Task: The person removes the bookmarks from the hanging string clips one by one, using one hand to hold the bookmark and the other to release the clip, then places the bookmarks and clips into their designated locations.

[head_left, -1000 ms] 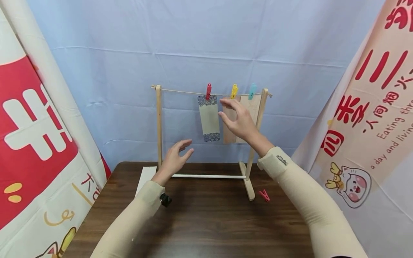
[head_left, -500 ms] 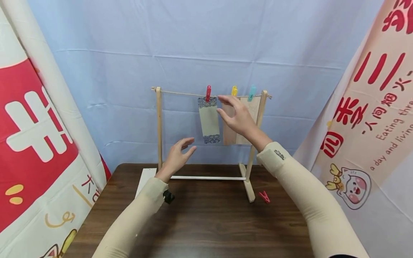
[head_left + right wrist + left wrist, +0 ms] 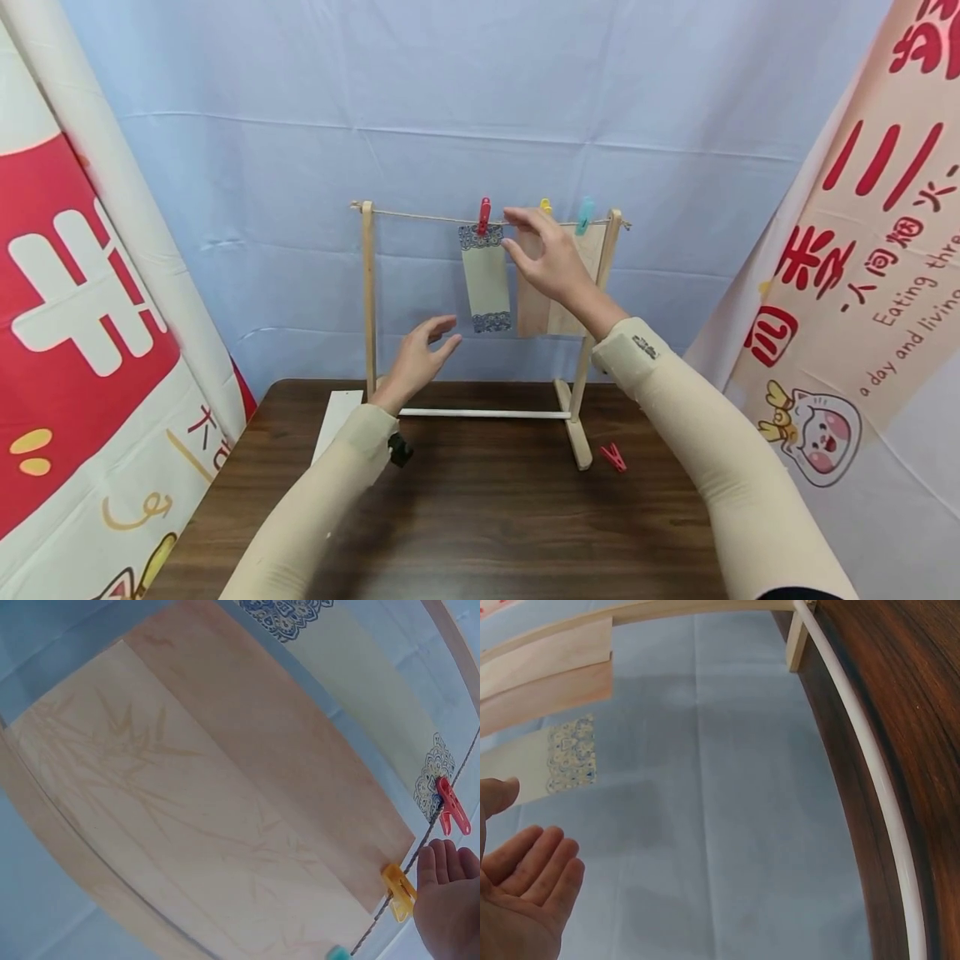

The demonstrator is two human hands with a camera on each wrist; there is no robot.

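A card with blue patterned ends (image 3: 486,279) hangs from the cord (image 3: 427,217) by a red clothespin (image 3: 484,217). My right hand (image 3: 553,260) is just right of it, fingers loosely bent with a gap to the thumb, holding nothing. In the right wrist view that hand is beside a yellow clothespin (image 3: 400,891), which clips a pinkish-brown card (image 3: 277,735). A pale card with a bamboo print (image 3: 172,802) overlaps it, near a teal clothespin (image 3: 586,215). Lower left, my left hand (image 3: 417,358) hovers below the patterned card, thumb and fingers apart, holding nothing.
The wooden frame (image 3: 370,292) stands on the brown table (image 3: 480,517), with a white rod (image 3: 487,413) across its bottom. A red clothespin (image 3: 613,457) lies to its right. A white card (image 3: 337,423) lies at left, partly behind the left arm. A blue cloth (image 3: 480,100) hangs behind.
My right hand has risen slightly and shifted left, covering more of the yellow clothespin. My left hand has moved a little up and right. The hanging cards keep their places.
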